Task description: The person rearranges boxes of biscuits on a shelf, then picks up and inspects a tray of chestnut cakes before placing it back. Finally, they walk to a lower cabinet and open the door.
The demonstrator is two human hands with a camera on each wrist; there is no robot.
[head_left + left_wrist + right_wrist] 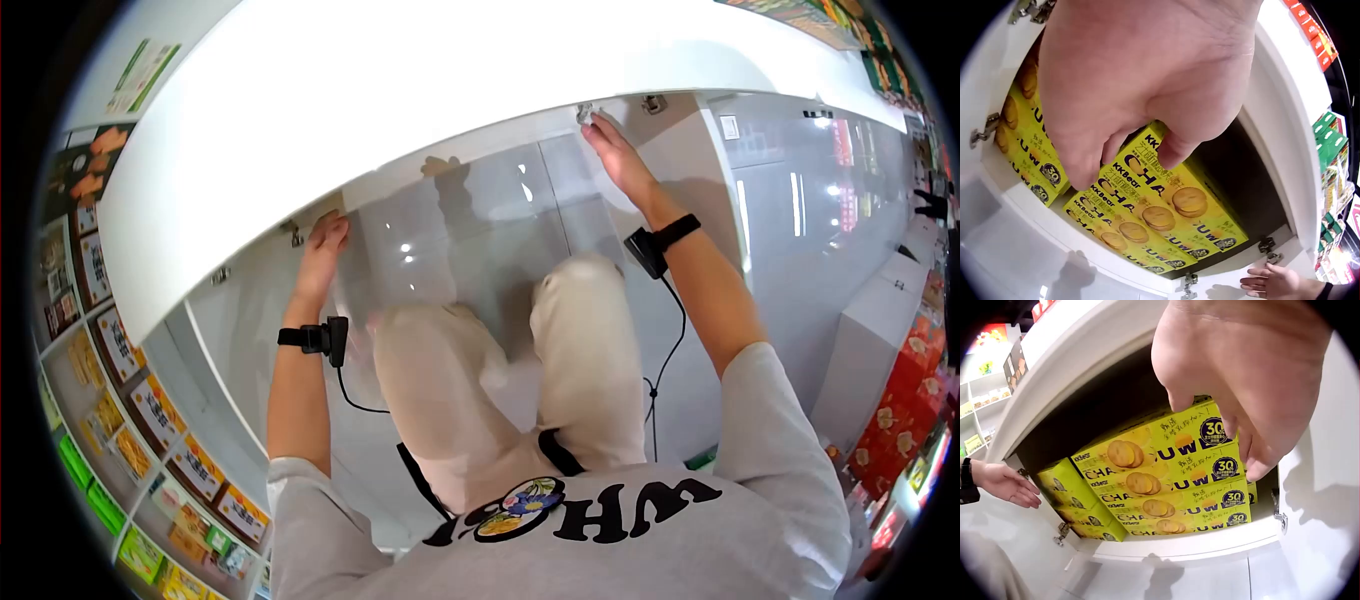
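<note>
My left hand (325,245) is at the left of a cabinet opening under the white counter, fingers relaxed and holding nothing. My right hand (622,165) reaches to the opening's right side, fingers extended, beside a hinge (588,115). Inside, yellow biscuit boxes (1166,481) printed with cookies lie stacked on the cabinet floor. The left wrist view has the left fingers in front of the yellow boxes (1147,212), partly covering them. In the right wrist view, the right fingers overlap the right end of the stack. The counter top hides the boxes from the head view.
Cabinet doors stand swung out on both sides, the right door (1316,487) among them, with metal hinges (984,132) along the frame. The white counter (400,80) overhangs the hands. Shelves of packaged goods (160,410) line the left. My knees (585,290) are over grey floor tiles.
</note>
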